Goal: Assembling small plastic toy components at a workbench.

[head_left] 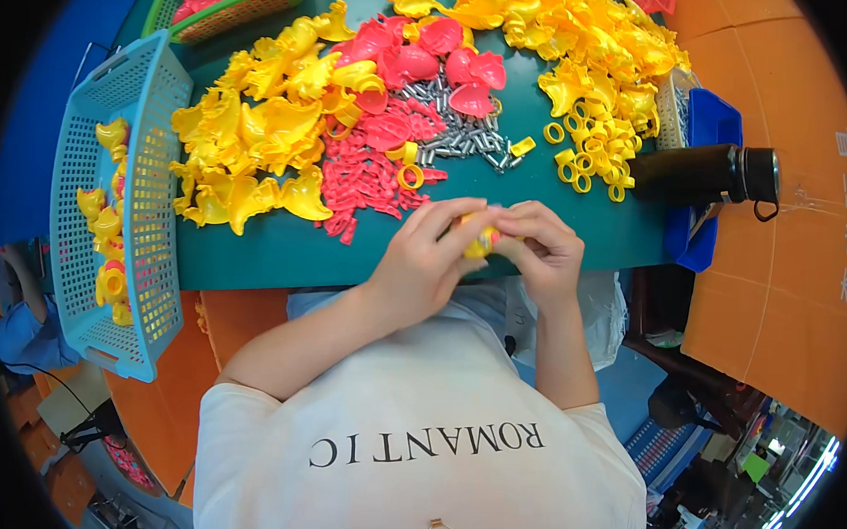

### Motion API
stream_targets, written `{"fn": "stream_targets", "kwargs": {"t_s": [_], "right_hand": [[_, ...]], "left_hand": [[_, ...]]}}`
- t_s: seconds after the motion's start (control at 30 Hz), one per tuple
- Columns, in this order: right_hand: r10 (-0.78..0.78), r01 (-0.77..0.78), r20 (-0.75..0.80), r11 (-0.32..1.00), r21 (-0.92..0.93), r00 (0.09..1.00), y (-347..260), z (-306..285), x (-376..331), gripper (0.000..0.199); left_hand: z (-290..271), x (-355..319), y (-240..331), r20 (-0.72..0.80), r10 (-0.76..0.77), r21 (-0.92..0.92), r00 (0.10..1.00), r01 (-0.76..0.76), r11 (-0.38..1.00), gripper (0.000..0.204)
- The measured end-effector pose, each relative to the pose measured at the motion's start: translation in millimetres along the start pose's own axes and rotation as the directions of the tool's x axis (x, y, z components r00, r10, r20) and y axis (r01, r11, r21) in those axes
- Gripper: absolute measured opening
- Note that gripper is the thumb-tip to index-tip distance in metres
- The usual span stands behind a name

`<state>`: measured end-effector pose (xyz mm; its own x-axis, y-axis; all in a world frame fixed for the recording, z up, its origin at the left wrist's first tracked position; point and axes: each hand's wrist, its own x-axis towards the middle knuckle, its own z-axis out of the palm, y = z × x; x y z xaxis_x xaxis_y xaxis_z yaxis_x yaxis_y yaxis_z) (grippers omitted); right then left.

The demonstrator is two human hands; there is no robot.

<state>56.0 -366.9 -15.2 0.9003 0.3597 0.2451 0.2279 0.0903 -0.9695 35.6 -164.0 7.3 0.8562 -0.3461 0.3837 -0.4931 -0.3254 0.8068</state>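
Both my hands meet over the near edge of the green table. My left hand point(434, 248) is closed round a small yellow plastic toy point(481, 241) with a bit of pink on it. The fingers of my right hand point(541, 243) pinch at the same toy from the other side, and they hide much of it. Just beyond my hands lie small pink plastic parts point(366, 172), a heap of grey metal cylinders point(458, 124) and yellow rings point(589, 154). Larger pink shells point(418, 61) sit farther back.
Yellow plastic shells point(259, 134) are piled at left, with another yellow pile point(585, 30) at the back right. A light-blue basket point(166, 206) at the left holds yellow toys. A green basket point(235, 25) stands behind. At right, a black bottle point(697, 172) lies across a blue bin point(718, 117).
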Motion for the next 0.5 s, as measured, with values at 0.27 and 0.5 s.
{"fn": "stream_targets", "kwargs": {"t_s": [0.27, 0.5], "right_hand": [[-0.068, 0.114, 0.116, 0.888, -0.446, 0.991, -29.4, 54.5, 59.7, 0.036], [-0.296, 0.367, 0.224, 0.643, -0.672, 0.929, -8.3, 134.5, 124.3, 0.023]], "left_hand": [[-181.8, -44.2, 17.0, -0.821, 0.324, 0.569, 0.470, 0.717, 0.402, 0.039], [-218.8, -91.9, -10.1, -0.870, -0.048, 0.492, 0.490, 0.868, -0.069, 0.039]]}}
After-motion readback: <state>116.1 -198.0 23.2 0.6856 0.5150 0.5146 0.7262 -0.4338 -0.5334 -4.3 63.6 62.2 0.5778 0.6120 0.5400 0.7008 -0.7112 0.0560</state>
